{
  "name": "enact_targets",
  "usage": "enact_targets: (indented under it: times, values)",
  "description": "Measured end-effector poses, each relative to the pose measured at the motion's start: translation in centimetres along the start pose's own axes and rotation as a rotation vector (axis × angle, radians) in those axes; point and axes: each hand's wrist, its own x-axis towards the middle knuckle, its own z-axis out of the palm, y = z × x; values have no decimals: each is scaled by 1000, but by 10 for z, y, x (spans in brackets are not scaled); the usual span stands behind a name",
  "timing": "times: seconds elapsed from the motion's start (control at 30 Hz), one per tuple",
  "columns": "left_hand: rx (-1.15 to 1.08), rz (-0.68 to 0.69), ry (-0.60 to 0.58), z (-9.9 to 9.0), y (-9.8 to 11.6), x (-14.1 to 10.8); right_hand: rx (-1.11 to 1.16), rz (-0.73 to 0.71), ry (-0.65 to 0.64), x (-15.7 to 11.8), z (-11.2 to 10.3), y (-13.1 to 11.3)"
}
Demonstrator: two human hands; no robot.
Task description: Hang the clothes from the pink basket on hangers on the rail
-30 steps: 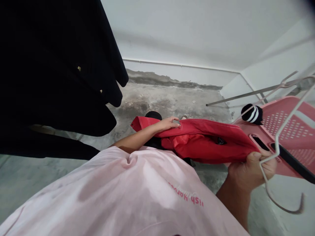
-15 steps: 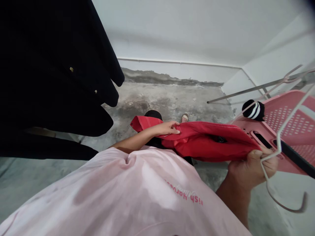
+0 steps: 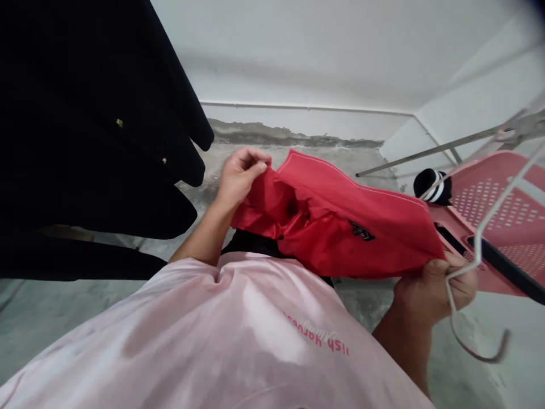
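A red garment (image 3: 340,227) with pale stitching along its edge and a small black label (image 3: 361,230) inside stretches between my two hands, in front of my waist. My left hand (image 3: 244,173) pinches its left end between thumb and fingers. At the other end, my right hand (image 3: 438,287) is closed on the garment's corner. A white hanger (image 3: 479,238) with a curved hook passes across the right hand's fingers and seems held in the same grip. What kind of garment it is I cannot tell.
Large dark garments with small gold buttons (image 3: 120,122) hang close on the left. A pink perforated plastic basket (image 3: 489,193) stands at the right, with a black-and-white striped item (image 3: 433,186) at its rim. A metal rack leg (image 3: 409,153) slants behind. A white wall (image 3: 298,51) closes the back.
My left hand has moved left and away from my body, still pinching the red garment. The garment has been spread wider, showing its inside and label. The right hand stays almost in place.
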Motion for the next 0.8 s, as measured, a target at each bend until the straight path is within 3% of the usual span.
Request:
enact_targets:
  times: [0.1, 0.2, 0.3, 0.43, 0.53, 0.67, 0.8]
  values:
    - [384, 295, 271, -18, 26, -2, -66, -133, -82, -8, 10, -5]
    - [635, 469, 350, -12, 34, -13, 23, -133, -111, -9, 17, -12]
    - [659, 464, 130, 11, 29, -25, 111, -93, -135, -7, 19, -18]
    - [460, 493, -417, 52, 21, -44, 166, -63, -214, -11, 17, -24]
    - [323, 478, -719, 82, 14, -58, 166, -27, -261, -15, 16, -27]
    - [241, 386, -881, 110, -1, -71, 167, -17, -266, -15, 15, -30]
    - [182, 304, -852, 126, -17, -71, 251, -21, -306, -14, 13, -26]
